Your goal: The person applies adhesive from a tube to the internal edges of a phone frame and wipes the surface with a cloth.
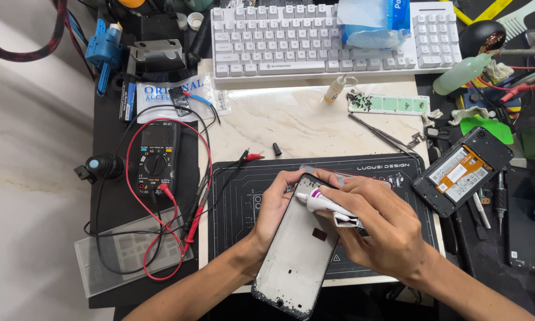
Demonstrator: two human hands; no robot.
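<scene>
My left hand (274, 205) grips the upper left edge of a phone screen frame (297, 255), which lies tilted with its grey inner side up over a black repair mat (392, 172). My right hand (379, 227) holds a small white glue tube (327, 205) with a purple band. Its nozzle points at the frame's top left corner, right by my left fingers.
An opened phone body (462, 171) lies right of the mat. A black multimeter (156, 159) with red and black leads sits at the left. A white keyboard (333, 38), a small glue bottle (334, 90), tweezers (381, 135) and several tools crowd the back and right.
</scene>
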